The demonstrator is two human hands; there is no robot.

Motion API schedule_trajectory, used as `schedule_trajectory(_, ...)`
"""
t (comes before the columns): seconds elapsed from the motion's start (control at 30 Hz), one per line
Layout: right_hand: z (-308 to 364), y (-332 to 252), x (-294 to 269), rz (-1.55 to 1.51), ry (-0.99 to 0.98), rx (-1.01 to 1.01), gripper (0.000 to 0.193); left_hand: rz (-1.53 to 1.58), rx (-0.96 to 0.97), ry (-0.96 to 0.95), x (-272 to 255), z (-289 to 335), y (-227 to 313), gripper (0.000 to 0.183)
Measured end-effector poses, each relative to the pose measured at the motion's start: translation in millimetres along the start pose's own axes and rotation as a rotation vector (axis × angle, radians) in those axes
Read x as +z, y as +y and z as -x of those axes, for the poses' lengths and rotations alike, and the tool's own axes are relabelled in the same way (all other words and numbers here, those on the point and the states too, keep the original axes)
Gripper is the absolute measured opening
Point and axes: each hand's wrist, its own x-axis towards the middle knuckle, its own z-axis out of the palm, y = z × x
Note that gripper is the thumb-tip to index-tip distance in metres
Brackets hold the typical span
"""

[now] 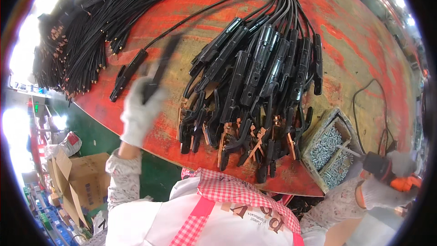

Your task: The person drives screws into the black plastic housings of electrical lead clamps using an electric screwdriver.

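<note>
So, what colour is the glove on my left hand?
White: the left glove shows best in the head view, though it is blurred.

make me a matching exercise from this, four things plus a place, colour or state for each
1. screws
2. power driver
3. cardboard box
4. cable pile

A. in the right hand
B. black with coppery ends
C. in a divided tray
D. open, at the picture's lower left

Pairs: 1-C, 2-A, 3-D, 4-B
</note>
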Motion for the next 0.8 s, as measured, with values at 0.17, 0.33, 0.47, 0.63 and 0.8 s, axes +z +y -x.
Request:
schedule_trajectory(0.17, 22, 9, 15, 0.199, 0.062, 0.124, 0.029, -0.951, 0.180, 0.492, -44, -23, -75, 0.034)
schedule_trajectory(0.33, 33, 14, 50, 0.129, 0.025, 0.124, 0.043, -0.030, 0.361, -0.053, 41, -69, 1, 0.037)
schedule_trajectory(0.47, 33, 11, 49, 0.196, -0.023, 0.105, 0.048, -0.246, 0.339, -0.379, 62, -88, 49, 0.052)
schedule_trajectory(0.63, 35, 15, 45, 0.118, -0.126, 0.197, 0.053, -0.034, -0.039, -0.726, 49, -82, 81, 0.059)
schedule_trajectory(0.8, 39, 23, 47, -0.080, -0.202, 0.552, 0.051, -0.127, -0.062, -0.949, 8, -43, 84, 0.040)
